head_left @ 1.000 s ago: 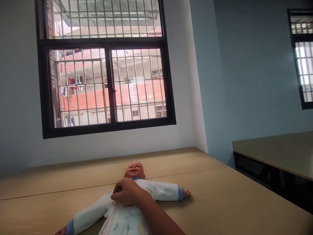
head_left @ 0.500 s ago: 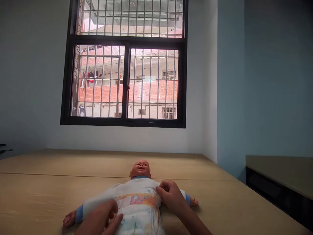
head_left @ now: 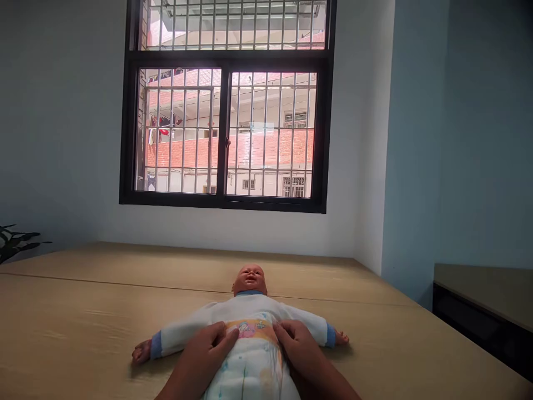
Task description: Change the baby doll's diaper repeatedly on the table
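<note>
A baby doll [head_left: 249, 279] lies on its back on the wooden table [head_left: 83, 322], arms spread, in a white top with blue cuffs and collar. Around its waist is a white diaper [head_left: 245, 364] with an orange patterned front band. My left hand [head_left: 212, 347] is closed at the left end of that band, thumb and fingers pinching the diaper's edge. At the band's right end, my right hand [head_left: 297, 344] pinches the other edge of the diaper. The doll's legs are out of view below.
Behind the table stands a wall with a barred, dark-framed window [head_left: 225, 133]. Dark plant leaves [head_left: 19, 241] show at the far left. A brown-topped piece of furniture [head_left: 483, 289] stands at the right, beside the table edge.
My left hand has moved up and right onto the left end of the diaper's band. My right hand stays at the right end. The view has shifted slightly.
</note>
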Available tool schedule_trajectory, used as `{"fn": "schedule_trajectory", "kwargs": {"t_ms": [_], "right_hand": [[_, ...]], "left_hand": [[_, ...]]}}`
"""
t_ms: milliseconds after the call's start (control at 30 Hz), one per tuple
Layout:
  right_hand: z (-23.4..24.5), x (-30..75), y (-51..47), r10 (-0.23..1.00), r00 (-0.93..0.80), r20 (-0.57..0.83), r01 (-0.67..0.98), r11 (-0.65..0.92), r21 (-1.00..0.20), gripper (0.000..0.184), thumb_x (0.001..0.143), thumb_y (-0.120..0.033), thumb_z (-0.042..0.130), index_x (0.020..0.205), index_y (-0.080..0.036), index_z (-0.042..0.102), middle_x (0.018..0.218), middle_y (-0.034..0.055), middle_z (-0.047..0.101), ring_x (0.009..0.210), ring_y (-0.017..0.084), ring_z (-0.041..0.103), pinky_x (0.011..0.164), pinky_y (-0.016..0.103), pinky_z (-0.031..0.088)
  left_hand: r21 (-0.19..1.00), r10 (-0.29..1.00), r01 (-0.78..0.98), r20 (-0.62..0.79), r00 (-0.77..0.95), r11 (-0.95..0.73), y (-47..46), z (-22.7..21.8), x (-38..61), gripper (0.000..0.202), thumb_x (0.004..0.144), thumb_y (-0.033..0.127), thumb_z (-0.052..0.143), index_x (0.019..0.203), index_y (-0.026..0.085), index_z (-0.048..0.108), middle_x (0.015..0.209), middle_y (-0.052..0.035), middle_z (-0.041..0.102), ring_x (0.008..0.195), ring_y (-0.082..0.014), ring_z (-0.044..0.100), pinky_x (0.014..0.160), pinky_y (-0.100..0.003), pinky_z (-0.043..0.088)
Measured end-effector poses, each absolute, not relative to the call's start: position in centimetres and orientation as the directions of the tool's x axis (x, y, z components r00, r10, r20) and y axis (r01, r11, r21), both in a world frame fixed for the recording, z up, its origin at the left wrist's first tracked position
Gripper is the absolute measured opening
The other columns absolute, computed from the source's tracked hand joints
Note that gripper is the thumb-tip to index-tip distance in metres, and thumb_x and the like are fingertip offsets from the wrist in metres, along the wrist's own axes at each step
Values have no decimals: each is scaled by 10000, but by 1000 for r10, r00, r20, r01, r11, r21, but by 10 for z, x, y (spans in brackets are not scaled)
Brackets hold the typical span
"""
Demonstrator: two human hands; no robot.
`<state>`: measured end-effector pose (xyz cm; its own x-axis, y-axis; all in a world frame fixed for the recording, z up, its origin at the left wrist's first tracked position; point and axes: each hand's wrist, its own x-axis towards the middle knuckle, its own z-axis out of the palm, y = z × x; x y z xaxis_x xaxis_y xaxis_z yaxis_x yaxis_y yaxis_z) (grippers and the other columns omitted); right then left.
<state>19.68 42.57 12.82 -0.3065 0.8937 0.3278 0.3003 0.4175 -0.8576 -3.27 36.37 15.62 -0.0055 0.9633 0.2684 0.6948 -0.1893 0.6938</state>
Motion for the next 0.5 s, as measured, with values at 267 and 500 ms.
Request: {"fn": "schedule_trajectory", "kwargs": {"t_ms": [267,500], "right_hand": [[126,190,420,839,-394,375,584,544,-602,380,954,-426,313,719,-249,554,782,100,690,710,248,594,639,365,341],[129,208,424,859,-423,288,657,510,-555,340,937,-358,345,651,-225,472,736,83,641,680,221,522,628,351,300]], "left_hand": [[670,961,715,277,8,-200,367,152,-33,406,915,531,362,655,219,351,644,26,474,662,-171,449,621,-287,288],[713,954,666,301,-10,-218,371,146,-37,432,893,574,380,647,220,359,636,25,434,654,-172,421,601,-289,267]]}}
